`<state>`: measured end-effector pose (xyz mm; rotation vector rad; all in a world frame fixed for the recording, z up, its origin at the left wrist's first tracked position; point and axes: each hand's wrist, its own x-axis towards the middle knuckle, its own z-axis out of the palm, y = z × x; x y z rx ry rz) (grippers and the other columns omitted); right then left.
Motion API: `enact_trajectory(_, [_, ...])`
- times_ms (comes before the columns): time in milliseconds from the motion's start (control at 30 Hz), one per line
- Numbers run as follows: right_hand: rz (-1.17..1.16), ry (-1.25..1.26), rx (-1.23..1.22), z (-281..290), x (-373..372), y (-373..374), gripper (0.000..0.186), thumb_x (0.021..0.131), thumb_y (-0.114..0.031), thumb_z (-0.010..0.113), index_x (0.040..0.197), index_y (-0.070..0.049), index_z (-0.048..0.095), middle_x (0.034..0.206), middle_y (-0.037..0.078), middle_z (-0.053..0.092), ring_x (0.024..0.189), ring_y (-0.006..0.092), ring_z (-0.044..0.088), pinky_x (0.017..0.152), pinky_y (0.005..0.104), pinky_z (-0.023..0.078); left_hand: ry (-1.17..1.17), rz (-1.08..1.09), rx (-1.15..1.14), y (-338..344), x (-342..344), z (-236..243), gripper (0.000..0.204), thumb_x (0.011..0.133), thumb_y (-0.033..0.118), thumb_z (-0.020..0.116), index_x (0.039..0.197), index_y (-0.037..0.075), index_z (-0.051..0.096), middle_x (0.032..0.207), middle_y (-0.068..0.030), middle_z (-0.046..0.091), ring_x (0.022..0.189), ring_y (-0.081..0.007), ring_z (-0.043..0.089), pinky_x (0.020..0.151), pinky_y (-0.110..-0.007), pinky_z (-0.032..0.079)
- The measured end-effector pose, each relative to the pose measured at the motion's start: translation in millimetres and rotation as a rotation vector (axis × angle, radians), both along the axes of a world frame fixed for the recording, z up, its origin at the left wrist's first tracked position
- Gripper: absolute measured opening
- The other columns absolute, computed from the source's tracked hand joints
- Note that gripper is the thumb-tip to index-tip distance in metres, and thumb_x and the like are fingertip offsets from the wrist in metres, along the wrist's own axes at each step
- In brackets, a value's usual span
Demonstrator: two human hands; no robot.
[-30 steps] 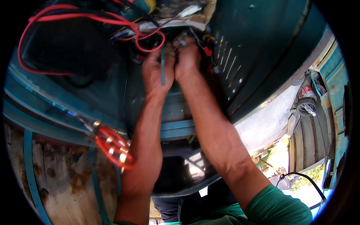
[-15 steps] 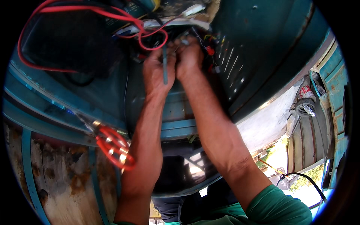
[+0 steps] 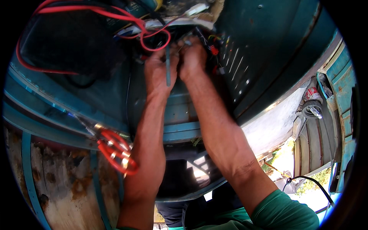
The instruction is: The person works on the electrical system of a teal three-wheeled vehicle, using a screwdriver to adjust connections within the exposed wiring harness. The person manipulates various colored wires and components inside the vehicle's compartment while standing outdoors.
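Note:
Both my hands meet deep inside a teal metal housing, fingertips close together. My left hand [image 3: 160, 71] is closed, its fingers pinched around a thin wire [image 3: 180, 49]. My right hand [image 3: 193, 57] is closed too, gripping the same wire, with a small pale piece [image 3: 188, 43] at its fingers. A thin grey-green tube [image 3: 168, 69] hangs over the back of my left hand; what holds its upper end is hard to see. Beside my right fingers are a red connector [image 3: 213, 50] and several loose wires. The fingertips are dim and partly blurred.
Thick red cables [image 3: 142, 25] loop above my left hand, next to a black box-like object [image 3: 73, 46]. Red-handled scissors [image 3: 117, 151], blurred, are beside my left forearm. A slotted teal panel [image 3: 268, 50] rises at right. A white connector [image 3: 197, 9] is at the top.
My hands and forearms have shifted very slightly left, the thin tube with them. Both hands keep their closed hold; nothing else visibly differs.

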<state>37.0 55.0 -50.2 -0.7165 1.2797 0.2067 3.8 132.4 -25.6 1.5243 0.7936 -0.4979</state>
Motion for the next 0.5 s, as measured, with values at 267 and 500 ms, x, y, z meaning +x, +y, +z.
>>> enact_trajectory(267, [0.029,-0.010,-0.026,1.8,-1.9,0.2,0.014,0.090,-0.017,0.046,0.082,-0.008,0.054,0.073,0.003,0.054,0.065,0.0136,0.051,0.059,0.0271,0.044,-0.038,0.030,-0.021,-2.7,-2.2,-3.4,0.019,0.080,0.002,0.058,0.097,-0.001,0.067,0.084,-0.0051,0.066,0.076,-0.0119,0.058,0.070,-0.025,0.047])
enact_trajectory(500, [0.012,-0.021,-0.050,-6.6,-3.0,0.4,0.014,0.093,-0.017,0.046,0.086,-0.007,0.054,0.076,0.005,0.055,0.068,0.0154,0.053,0.062,0.0279,0.046,-0.135,0.000,0.095,-10.3,-3.7,0.4,0.020,0.082,0.003,0.058,0.100,-0.001,0.066,0.088,-0.0064,0.068,0.081,-0.0120,0.061,0.076,-0.027,0.048])
